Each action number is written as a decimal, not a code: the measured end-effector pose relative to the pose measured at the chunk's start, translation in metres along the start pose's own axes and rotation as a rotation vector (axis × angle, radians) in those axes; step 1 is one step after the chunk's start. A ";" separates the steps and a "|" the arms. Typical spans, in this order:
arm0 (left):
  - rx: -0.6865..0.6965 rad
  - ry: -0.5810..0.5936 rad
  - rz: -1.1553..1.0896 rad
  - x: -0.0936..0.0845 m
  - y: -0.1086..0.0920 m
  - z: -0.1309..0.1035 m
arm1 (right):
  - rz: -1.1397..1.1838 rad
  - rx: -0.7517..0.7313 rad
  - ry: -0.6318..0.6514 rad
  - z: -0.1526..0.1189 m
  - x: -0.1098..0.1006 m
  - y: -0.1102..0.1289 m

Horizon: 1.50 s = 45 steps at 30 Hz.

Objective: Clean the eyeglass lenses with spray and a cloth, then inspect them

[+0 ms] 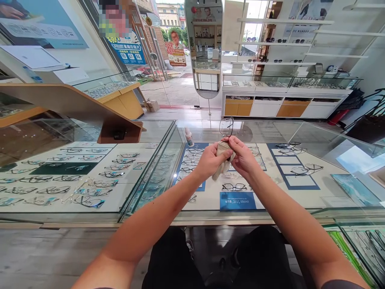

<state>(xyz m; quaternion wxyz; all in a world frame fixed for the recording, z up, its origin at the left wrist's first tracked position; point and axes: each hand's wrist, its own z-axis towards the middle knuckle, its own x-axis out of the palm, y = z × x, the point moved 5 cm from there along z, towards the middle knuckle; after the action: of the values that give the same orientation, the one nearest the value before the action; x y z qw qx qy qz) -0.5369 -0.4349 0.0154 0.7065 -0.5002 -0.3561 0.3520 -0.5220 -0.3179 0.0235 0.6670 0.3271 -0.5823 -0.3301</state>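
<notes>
Both hands meet above the glass display case [210, 216]. My left hand [209, 160] is closed on a beige cloth [221, 149], which hangs down between the hands. My right hand [242, 156] pinches a pair of eyeglasses [226, 127] by the frame; one round lens stands up above the fingers. The cloth and fingers hide the other part of the glasses. A small white bottle [189, 137] with a pinkish top stands on the glass just beyond my left hand.
Rows of eyeglasses [234, 186] lie inside the case on blue-edged trays [288, 187]. A blue card [237, 200] lies near the front edge. A brown wooden panel [75, 106] juts in from the left. An oval mirror [207, 48] stands beyond the counter.
</notes>
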 end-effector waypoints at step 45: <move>-0.123 -0.252 -0.441 -0.013 -0.002 0.007 | -0.909 -0.658 -0.287 -0.014 -0.005 0.028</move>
<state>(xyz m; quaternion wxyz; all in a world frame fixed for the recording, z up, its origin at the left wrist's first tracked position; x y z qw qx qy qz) -0.5491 -0.4432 0.0169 0.6846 -0.4047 -0.5622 0.2267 -0.5070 -0.2968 0.0422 0.4393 0.2716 -0.3349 -0.7881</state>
